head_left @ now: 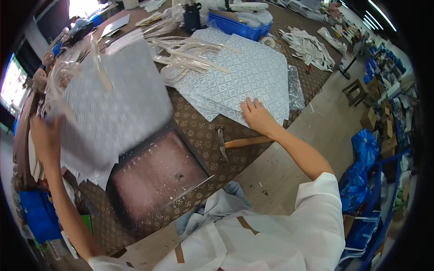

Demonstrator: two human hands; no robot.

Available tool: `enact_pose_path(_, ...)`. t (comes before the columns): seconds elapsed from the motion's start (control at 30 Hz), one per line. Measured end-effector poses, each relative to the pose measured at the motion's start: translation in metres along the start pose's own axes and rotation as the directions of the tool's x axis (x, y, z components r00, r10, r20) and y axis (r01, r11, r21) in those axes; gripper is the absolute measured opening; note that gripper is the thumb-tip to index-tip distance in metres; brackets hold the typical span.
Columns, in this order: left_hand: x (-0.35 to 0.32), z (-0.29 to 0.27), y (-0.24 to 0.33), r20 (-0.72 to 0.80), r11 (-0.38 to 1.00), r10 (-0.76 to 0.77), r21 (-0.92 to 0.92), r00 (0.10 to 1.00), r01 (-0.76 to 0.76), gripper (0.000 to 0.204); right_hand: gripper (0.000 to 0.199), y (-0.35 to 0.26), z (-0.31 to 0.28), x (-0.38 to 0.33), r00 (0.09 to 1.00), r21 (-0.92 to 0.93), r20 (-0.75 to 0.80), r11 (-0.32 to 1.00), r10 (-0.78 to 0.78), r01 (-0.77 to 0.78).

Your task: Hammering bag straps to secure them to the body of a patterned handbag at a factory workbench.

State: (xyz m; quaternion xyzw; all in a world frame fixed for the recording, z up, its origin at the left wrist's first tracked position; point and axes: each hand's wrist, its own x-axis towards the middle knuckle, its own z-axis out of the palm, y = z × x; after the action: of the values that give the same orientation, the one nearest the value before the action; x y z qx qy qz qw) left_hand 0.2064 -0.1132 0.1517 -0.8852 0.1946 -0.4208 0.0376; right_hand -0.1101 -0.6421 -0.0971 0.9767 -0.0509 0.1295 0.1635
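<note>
My left hand [45, 137] grips the left edge of a large grey patterned sheet [113, 104], which is lifted and blurred above a dark metal plate [156, 176] set into the table. My right hand [257, 115] lies flat, fingers spread, on the near edge of a stack of grey patterned sheets [239, 74]. A hammer [237, 142] with a wooden handle lies on the brown patterned table [203, 135], just below my right hand.
Clear plastic strips with white handles [190, 54] lie over the stack. A blue bin [239, 27] and a dark bottle [192, 18] stand at the back. White strips [309, 45] are piled at the right. A stool [355, 90] and blue bags [364, 149] stand on the floor.
</note>
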Motion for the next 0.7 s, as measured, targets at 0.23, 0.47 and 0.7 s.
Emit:
enact_pose_path(0.23,-0.055,-0.034,0.085,0.285,0.528,-0.02,-0.811,0.958,0.252,0.036,0.026,0.049,-0.089,0.033,0.943,0.572,-0.13,0.8,0.306,-0.181)
enact_pose_path(0.47,-0.116,-0.085,0.07,0.603,-0.121,0.02,-0.79,0.797,0.601,0.036,0.03,-0.113,-0.29,0.07,0.927,0.631,-0.287,0.68,-0.243,0.373)
enact_pose_path(0.7,-0.207,-0.045,0.008,0.841,-0.536,0.273,-0.271,0.468,0.799,0.033,0.024,-0.246,-0.241,0.01,0.6,0.94,-0.1,0.123,-0.794,0.32)
